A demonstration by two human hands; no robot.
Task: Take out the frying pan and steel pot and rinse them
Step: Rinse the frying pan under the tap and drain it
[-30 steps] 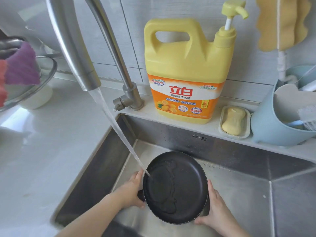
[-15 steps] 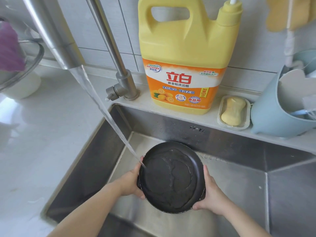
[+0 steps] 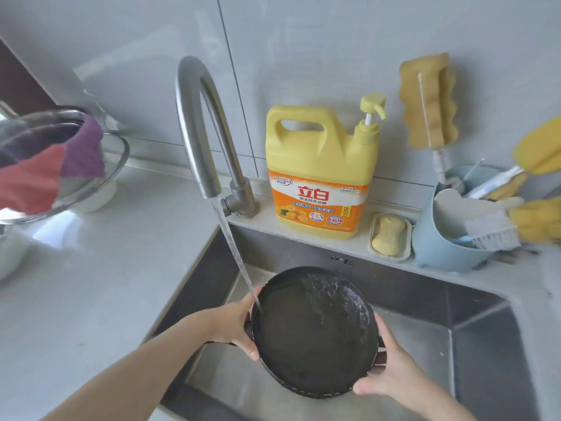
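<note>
While water runs from the tap (image 3: 197,126) into the sink (image 3: 485,344), we hold the pan (image 3: 314,332) between both hands low in the basin, near the sink's front left part. Our left hand (image 3: 235,326) grips the rim at about nine o'clock, fingers curled round the edge, and our right hand (image 3: 385,375) clasps the rim at about four o'clock, thumb over the lip. The stream (image 3: 233,253) lands just inside the rim at about ten o'clock, right beside the left fingers, so the pan lies to the right of the water and the left hand is the nearer one to it. The pan faces up towards us with its twelve o'clock edge tipped away, and water films the inner face, breaking into ripples toward one and two o'clock. We judge that the next turn depends on swinging the dry parts of the rim round to ten o'clock under the stream. The handle is hard to find: a dark stub shows behind the left hand, and we cannot tell whether that is it. The underside is hidden, and the steel pot cannot be picked out with certainty; a metal bowl (image 3: 91,189) with cloths sits cut off at the left edge at nine o'clock.
</note>
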